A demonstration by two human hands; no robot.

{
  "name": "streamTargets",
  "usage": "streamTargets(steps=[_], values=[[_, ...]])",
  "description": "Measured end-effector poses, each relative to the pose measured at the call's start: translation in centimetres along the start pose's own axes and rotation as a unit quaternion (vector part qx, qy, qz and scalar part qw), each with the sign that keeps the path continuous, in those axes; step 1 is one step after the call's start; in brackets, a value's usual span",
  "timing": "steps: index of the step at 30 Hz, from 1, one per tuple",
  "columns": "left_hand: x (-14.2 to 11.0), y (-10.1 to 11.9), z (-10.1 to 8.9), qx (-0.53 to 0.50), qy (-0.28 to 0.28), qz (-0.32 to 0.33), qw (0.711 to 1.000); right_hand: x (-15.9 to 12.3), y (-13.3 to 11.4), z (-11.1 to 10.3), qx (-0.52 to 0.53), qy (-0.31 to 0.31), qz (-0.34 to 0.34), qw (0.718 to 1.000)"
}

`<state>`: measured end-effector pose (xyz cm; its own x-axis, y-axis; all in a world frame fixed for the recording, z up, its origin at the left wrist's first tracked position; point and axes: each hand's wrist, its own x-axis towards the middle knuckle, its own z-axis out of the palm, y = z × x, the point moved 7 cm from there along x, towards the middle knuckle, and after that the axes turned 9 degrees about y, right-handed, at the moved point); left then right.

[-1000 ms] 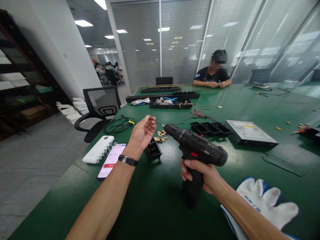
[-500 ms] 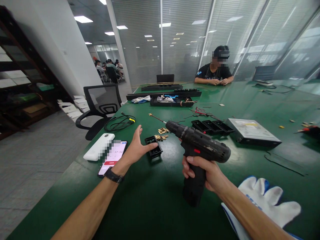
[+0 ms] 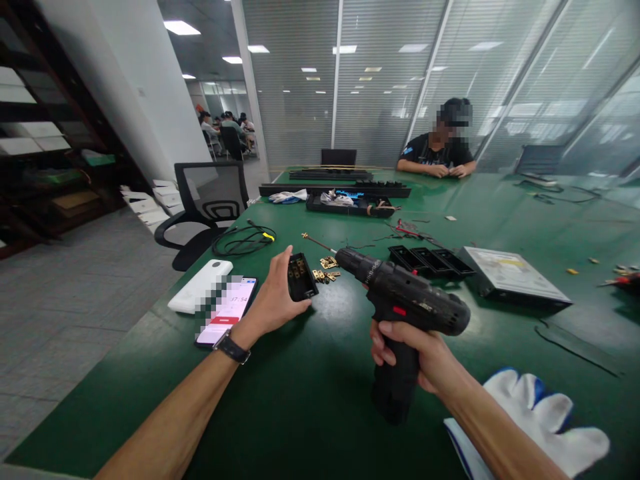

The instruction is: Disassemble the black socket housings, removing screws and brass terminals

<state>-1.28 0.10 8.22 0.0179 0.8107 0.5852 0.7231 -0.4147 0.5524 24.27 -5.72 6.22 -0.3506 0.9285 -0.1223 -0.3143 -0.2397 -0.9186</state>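
Note:
My right hand grips a black cordless drill by its handle, its long bit pointing to the far left. A small brass-coloured screw sits at the bit's tip. My left hand is closed around a small black plastic box, thumb at the near side and fingers at the far left; the box is tilted and brass-coloured pieces show inside. Just right of the box lies a small pile of brass-coloured metal plates on the green table.
Left of my hand lie a phone and a white power bank, with a coiled black cable beyond. Black trays, a silver metal box and a work glove lie rightward. A person sits across the table.
My left hand has come away from the drill bit's tip, opened, moved down to the black box, and taken hold of it, tilting it. The drill stays in my right hand.

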Motion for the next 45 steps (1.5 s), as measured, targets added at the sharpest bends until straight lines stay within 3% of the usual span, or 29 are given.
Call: streamTargets(steps=[4,11,28,35,45], values=[[0.7,-0.2,-2.5,0.053,0.083,0.04,0.994,-0.3,0.0,0.5,-0.06,-0.023,-0.003,0.998],[1.1,0.2,-4.7,0.09,0.137,0.049,0.985,-0.9,0.7,1.6,-0.164,-0.068,-0.017,0.984],[1.2,3.4,-5.6,0.106,0.095,0.096,0.985,-1.8,-0.2,2.4,-0.259,-0.045,-0.037,0.964],[1.2,4.1,-5.7,0.1,0.077,0.107,0.986,-2.2,-0.6,2.7,-0.285,-0.053,-0.078,0.954],[1.1,4.4,-5.6,0.1,0.066,0.113,0.986,-2.4,-0.5,2.2,-0.309,-0.023,-0.066,0.948]])
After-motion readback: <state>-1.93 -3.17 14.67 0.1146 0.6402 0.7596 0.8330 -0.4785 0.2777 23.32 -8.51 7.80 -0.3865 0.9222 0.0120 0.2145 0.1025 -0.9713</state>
